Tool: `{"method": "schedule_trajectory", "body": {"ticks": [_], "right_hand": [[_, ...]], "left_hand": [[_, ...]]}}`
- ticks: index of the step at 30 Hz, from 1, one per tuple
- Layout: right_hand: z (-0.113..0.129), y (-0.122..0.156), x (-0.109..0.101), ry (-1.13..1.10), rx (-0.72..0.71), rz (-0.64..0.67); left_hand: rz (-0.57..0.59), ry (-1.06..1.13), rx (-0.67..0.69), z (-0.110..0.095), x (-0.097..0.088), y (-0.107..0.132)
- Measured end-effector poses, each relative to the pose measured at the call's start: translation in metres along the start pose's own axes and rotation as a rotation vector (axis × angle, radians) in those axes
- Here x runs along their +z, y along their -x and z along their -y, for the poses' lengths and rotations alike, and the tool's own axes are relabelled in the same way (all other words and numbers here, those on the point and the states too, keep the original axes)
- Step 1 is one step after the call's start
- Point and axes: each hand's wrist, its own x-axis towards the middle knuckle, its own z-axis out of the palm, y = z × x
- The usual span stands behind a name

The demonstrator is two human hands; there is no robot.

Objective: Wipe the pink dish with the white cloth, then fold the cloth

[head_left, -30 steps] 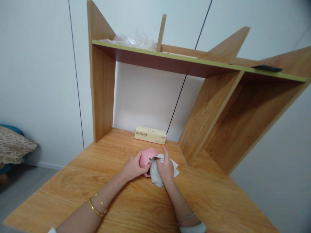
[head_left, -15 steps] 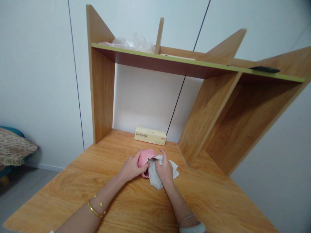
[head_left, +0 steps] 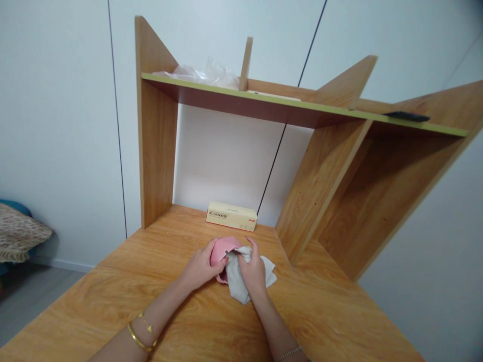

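A pink container with an open, notched rim (head_left: 222, 250) is tilted toward me above the wooden desk. My left hand (head_left: 204, 265) is closed around its left side, thumb on the rim. A light grey cloth (head_left: 237, 282) hangs from my right hand (head_left: 252, 267), which pinches it at the container's mouth. Part of the cloth sticks out to the right of that hand. My right thumb and some fingertips are hidden by the cloth and the rim, and the container's inside is mostly out of sight.
Behind the hands a cream-coloured long box (head_left: 231, 216) with printed lettering lies on the desk (head_left: 151, 261). A wooden shelf unit (head_left: 158, 151) rises at the back, bearing a clear plastic bag (head_left: 211, 74) and a dark flat object (head_left: 406, 116). A patterned fabric (head_left: 22, 232) is at far left.
The view has tilted slightly, so everything sits a little lower. My right hand has shifted slightly left with the cloth, toward the container's mouth. Both hands keep their hold.
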Motion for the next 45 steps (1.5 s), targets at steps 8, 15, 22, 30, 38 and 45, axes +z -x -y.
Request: {"method": "schedule_trajectory", "body": {"ticks": [8, 15, 22, 30, 38, 45], "right_hand": [[-0.002, 0.001, -0.001, 0.188, -0.152, -0.077], [0.000, -0.002, -0.011, 0.373, -0.428, -0.121], [-0.005, -0.003, -0.013, 0.253, -0.269, 0.008], [-0.010, -0.001, -0.010, 0.131, -0.076, -0.041], [-0.005, 0.000, -0.009, 0.122, -0.023, -0.012], [-0.006, -0.001, -0.008, 0.063, 0.010, -0.026]], "left_hand": [[0.007, 0.051, 0.020, -0.003, 0.000, -0.001], [0.023, -0.011, 0.018, -0.005, -0.002, 0.000], [0.100, -0.017, 0.054, -0.007, -0.004, 0.004], [0.102, 0.196, 0.104, 0.004, 0.002, 0.003], [0.169, 0.283, 0.099, 0.004, 0.008, 0.006], [0.148, 0.289, 0.097, 0.001, 0.007, 0.005]]}}
